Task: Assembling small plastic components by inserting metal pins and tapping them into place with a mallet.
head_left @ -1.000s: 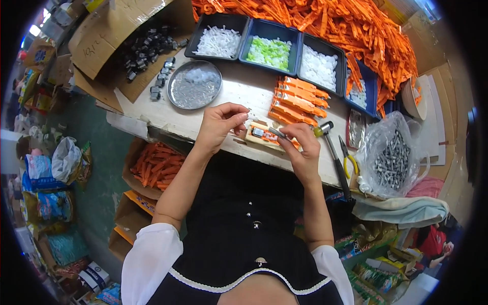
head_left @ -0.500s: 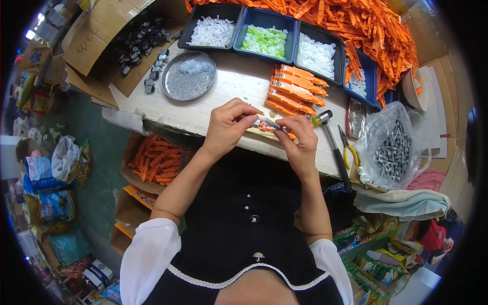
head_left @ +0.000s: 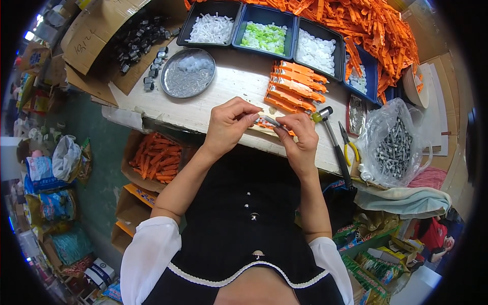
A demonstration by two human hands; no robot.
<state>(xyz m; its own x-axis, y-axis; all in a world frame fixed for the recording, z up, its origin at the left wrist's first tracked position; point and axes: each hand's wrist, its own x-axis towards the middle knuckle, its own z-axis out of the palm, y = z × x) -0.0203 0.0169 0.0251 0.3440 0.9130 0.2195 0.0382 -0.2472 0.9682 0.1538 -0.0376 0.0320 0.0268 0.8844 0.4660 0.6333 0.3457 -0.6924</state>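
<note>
Near the table's front edge, a small grey rod-like part point(head_left: 269, 120) spans the gap between my fingertips. My left hand point(head_left: 227, 126) is closed in a pinch at its left end, with the fingertips partly hiding it. The thumb and fingers of my right hand point(head_left: 300, 138) grip the other end. Just behind and below the part, an orange plastic piece point(head_left: 263, 124) lies at the table edge, mostly covered by my hands. Beyond my right hand, several orange plastic pieces point(head_left: 295, 84) lie side by side in a row.
A round metal dish point(head_left: 185, 86) stands behind my left hand. Trays of white pieces point(head_left: 211, 29) and green-and-white pieces point(head_left: 264, 38) line the back. At right lie a mallet point(head_left: 339, 152), yellow-handled pliers point(head_left: 349, 148) and a clear bag of grey parts point(head_left: 394, 152). Orange pieces point(head_left: 371, 38) pile behind.
Both hands stay in nearly the same place, still pinching the grey part. The view has shifted very slightly; nothing else has visibly moved.
</note>
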